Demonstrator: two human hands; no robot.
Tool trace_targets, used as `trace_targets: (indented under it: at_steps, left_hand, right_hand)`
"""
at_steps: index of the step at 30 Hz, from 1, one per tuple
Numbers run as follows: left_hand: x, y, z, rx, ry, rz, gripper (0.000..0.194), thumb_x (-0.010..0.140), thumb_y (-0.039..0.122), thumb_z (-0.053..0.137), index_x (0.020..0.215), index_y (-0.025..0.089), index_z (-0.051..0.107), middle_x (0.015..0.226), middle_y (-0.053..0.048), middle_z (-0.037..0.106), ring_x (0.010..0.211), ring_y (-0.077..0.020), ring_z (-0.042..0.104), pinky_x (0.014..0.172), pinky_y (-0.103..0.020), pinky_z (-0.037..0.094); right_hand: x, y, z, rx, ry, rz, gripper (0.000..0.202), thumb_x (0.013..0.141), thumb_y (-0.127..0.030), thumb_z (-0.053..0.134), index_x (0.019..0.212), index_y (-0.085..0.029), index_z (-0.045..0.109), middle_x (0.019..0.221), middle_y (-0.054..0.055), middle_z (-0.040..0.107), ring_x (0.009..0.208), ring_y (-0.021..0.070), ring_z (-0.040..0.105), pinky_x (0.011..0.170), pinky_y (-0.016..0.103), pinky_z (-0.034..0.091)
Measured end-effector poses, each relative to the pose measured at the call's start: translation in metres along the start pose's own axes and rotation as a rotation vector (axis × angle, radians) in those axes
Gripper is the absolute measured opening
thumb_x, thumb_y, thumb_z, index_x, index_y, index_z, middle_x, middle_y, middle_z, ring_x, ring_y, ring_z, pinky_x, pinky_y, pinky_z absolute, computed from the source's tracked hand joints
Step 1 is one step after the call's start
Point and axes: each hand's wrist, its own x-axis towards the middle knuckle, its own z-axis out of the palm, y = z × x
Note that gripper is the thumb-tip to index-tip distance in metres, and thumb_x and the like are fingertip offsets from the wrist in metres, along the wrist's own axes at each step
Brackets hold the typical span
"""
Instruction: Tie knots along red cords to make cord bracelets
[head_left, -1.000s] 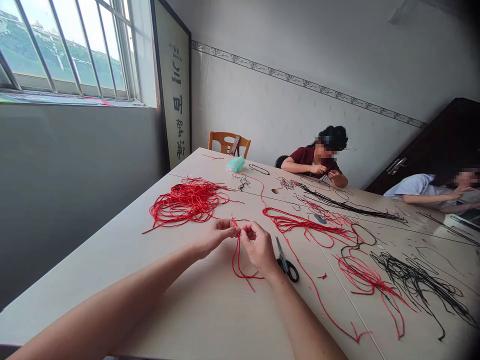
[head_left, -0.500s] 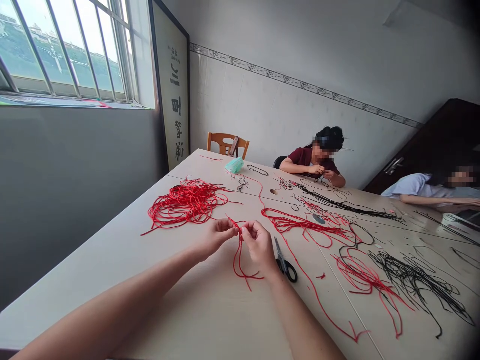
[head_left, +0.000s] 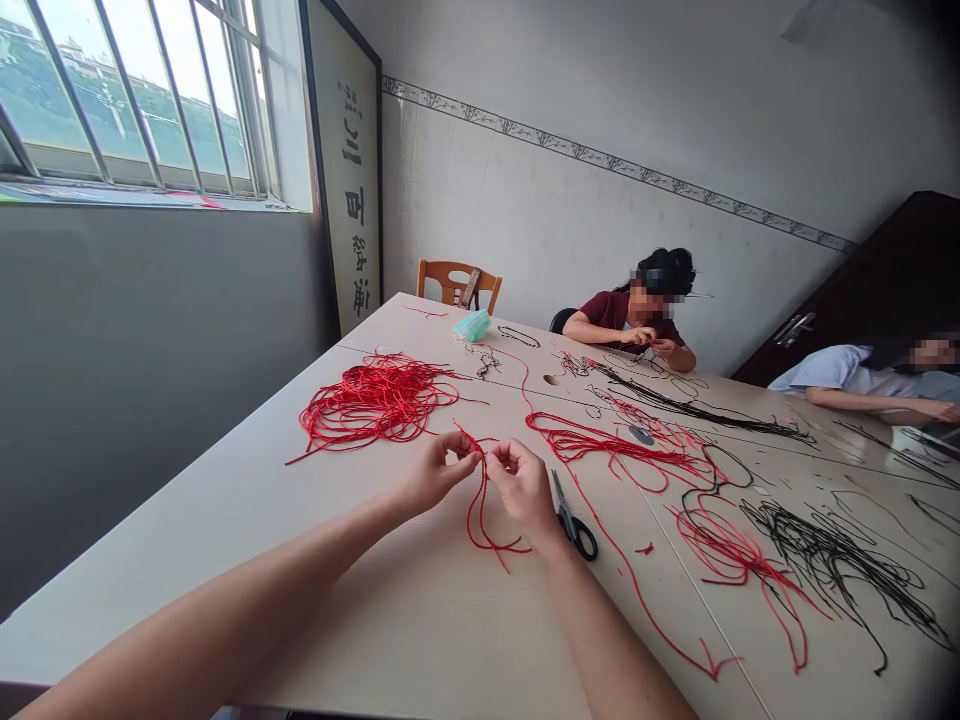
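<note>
A red cord [head_left: 481, 497] is pinched between my two hands just above the table, its loose ends hanging down and curling toward the tabletop. My left hand [head_left: 439, 472] grips it from the left with thumb and forefinger. From the right, my right hand [head_left: 523, 487] pinches it close to the left fingertips, which cover the exact spot where the strands meet. Beside my right wrist lie scissors [head_left: 574, 527] with black handles. Past my left hand is a large tangled pile of red cord [head_left: 379, 400].
On the table [head_left: 247, 520] to the right are a red cord bundle [head_left: 622, 447], a black cord heap [head_left: 832, 550] and long black cords [head_left: 697, 412]. A green plastic bag [head_left: 472, 326] sits at the far end. One person [head_left: 637, 320] works across the table, another person [head_left: 847, 375] at right.
Both hands stay at nearly the same spot, still pinching the red cord, with only slight finger movement. The whole view has shifted a little.
</note>
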Motion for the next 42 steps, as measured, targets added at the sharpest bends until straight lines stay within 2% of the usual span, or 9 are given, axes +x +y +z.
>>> trace_targets:
  at_steps: [4,11,16,22,25,28,31,36,42]
  left_hand:
    - [0.0,0.002,-0.002,-0.066,-0.028,-0.024,0.025,0.078,0.038,0.055,0.071,0.014,0.061,0.068,-0.001,0.059,0.063,-0.0111,0.047,0.06,-0.023,0.033]
    - [0.0,-0.001,0.0,-0.337,-0.124,-0.093,0.027,0.078,0.04,0.057,0.077,0.013,0.059,0.075,-0.004,0.061,0.071,-0.014,0.053,0.065,-0.025,0.039]
    - [0.0,0.0,0.002,-0.476,-0.173,-0.14,0.026,0.074,0.038,0.062,0.075,0.012,0.059,0.074,-0.004,0.06,0.073,-0.0143,0.054,0.071,-0.027,0.041]
    - [0.001,0.003,0.0,-0.584,-0.195,-0.176,0.021,0.074,0.033,0.063,0.073,0.013,0.06,0.072,-0.002,0.06,0.072,-0.0128,0.053,0.075,-0.028,0.039]
    - [0.002,0.001,0.0,-0.575,-0.189,-0.182,0.02,0.074,0.031,0.062,0.07,0.013,0.059,0.069,-0.001,0.059,0.07,-0.0121,0.051,0.074,-0.027,0.039]
    - [0.002,-0.003,0.0,-0.562,-0.173,-0.188,0.02,0.073,0.032,0.063,0.07,0.013,0.058,0.069,-0.001,0.058,0.07,-0.0119,0.051,0.073,-0.027,0.039]
    - [0.002,-0.006,0.001,-0.5,-0.116,-0.18,0.022,0.072,0.034,0.063,0.071,0.013,0.057,0.069,-0.001,0.057,0.067,-0.0114,0.049,0.068,-0.026,0.038]
    - [0.002,-0.003,0.0,-0.147,0.014,-0.071,0.022,0.077,0.035,0.057,0.071,0.014,0.058,0.068,-0.001,0.058,0.063,-0.0106,0.047,0.062,-0.024,0.034]
    - [0.001,-0.001,0.0,0.032,0.041,-0.016,0.018,0.078,0.031,0.053,0.071,0.014,0.058,0.069,0.0,0.059,0.064,-0.0103,0.05,0.062,-0.022,0.037]
  right_hand:
    - [0.002,0.004,-0.001,0.116,0.015,0.051,0.017,0.074,-0.032,0.055,0.077,-0.015,0.057,0.067,0.001,0.058,0.059,0.0117,0.052,0.058,0.024,0.045]
    - [0.003,-0.001,-0.003,0.492,-0.095,0.247,0.019,0.069,-0.033,0.062,0.077,-0.016,0.058,0.071,0.002,0.061,0.061,0.0102,0.053,0.062,0.025,0.049]
    - [0.002,-0.003,-0.003,0.399,-0.088,0.165,0.02,0.068,-0.033,0.062,0.074,-0.016,0.057,0.065,0.0,0.058,0.058,0.0106,0.052,0.06,0.025,0.047]
    - [0.001,-0.003,-0.008,0.07,-0.082,-0.027,0.014,0.076,-0.031,0.055,0.078,-0.017,0.057,0.072,0.002,0.059,0.066,0.0141,0.056,0.063,0.026,0.047]
    - [0.0,-0.009,-0.01,-0.112,-0.04,-0.168,0.009,0.077,-0.026,0.053,0.076,-0.018,0.058,0.076,0.003,0.059,0.069,0.0147,0.056,0.067,0.026,0.047]
    - [-0.001,-0.013,-0.01,-0.169,-0.013,-0.217,0.01,0.078,-0.026,0.053,0.076,-0.019,0.06,0.077,0.004,0.06,0.069,0.0152,0.056,0.068,0.027,0.047]
    - [0.0,-0.009,-0.008,-0.086,-0.024,-0.104,0.015,0.078,-0.031,0.055,0.08,-0.018,0.062,0.077,0.004,0.062,0.067,0.0151,0.057,0.065,0.027,0.048]
    - [0.003,0.003,-0.003,0.247,-0.069,0.172,0.028,0.072,-0.04,0.062,0.081,-0.013,0.064,0.07,0.004,0.062,0.06,0.0124,0.056,0.059,0.027,0.051]
    - [0.002,0.001,-0.003,0.404,-0.066,0.254,0.026,0.069,-0.037,0.066,0.078,-0.013,0.065,0.068,0.001,0.058,0.06,0.0099,0.053,0.059,0.026,0.052]
